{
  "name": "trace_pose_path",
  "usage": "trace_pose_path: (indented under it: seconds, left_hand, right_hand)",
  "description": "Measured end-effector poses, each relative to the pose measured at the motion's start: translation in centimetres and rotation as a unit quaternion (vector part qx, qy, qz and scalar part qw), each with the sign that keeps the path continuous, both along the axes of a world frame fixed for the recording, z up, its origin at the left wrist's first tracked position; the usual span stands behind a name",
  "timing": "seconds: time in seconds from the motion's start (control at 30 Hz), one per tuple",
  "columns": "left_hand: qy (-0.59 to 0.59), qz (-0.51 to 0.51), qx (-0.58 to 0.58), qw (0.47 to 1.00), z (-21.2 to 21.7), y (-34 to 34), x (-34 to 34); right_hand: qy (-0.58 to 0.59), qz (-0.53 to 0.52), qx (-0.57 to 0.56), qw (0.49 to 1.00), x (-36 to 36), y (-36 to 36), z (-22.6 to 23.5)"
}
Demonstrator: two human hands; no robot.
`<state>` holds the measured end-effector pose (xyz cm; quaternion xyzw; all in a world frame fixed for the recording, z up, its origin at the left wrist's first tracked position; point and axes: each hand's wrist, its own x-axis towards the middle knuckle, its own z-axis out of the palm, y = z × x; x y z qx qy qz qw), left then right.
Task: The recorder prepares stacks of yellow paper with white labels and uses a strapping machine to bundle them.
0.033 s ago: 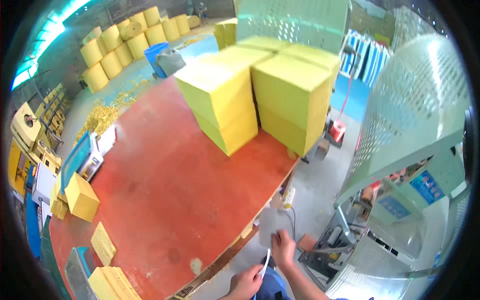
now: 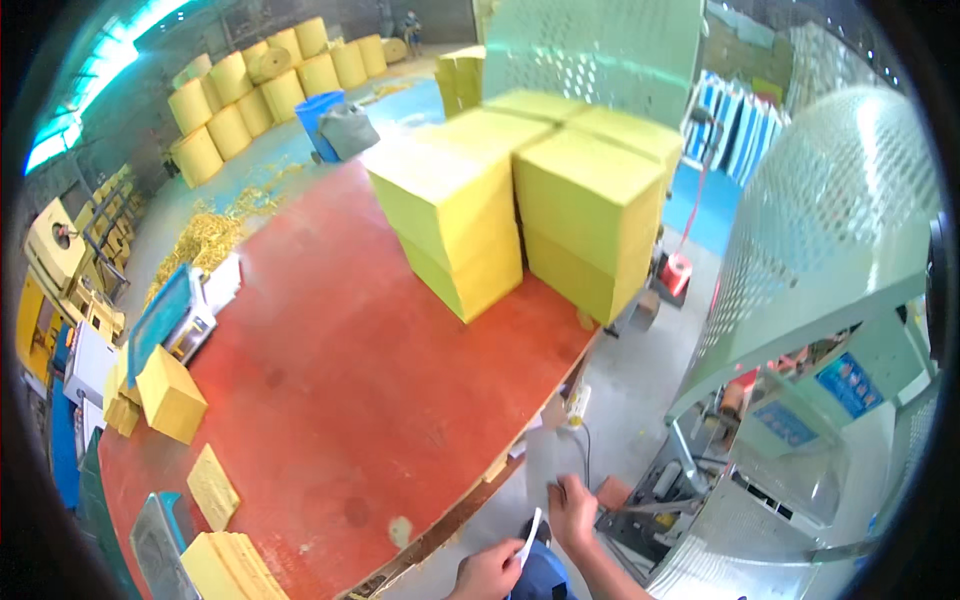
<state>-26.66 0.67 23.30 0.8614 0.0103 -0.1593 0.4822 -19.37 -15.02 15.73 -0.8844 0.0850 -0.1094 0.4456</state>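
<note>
Below the red table's edge, your left hand and right hand pinch a thin white strip between closed fingertips; keep it taut and untwisted.

This place is a paper-working factory hall or workshop. A big red worktop carries tall stacks of yellow sheets at its far edge. Large yellow paper rolls stand on the concrete floor behind. A green machine with a perforated metal cover stands to the right, and yellow scraps lie on the floor.
</note>
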Motion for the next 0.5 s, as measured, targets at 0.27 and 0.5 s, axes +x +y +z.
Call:
trace_pose_path:
  seconds: [0.27,0.5]
  left_hand:
    - [-0.012,0.056,-0.217,0.975,14.0,5.8,0.6]
    - [-0.189,0.154,-0.43,0.869,22.3,8.8,9.2]
  right_hand:
    - [-0.173,0.113,-0.051,0.977,-3.8,-2.2,19.2]
    - [-0.245,0.034,0.164,0.955,4.5,-0.6,24.6]
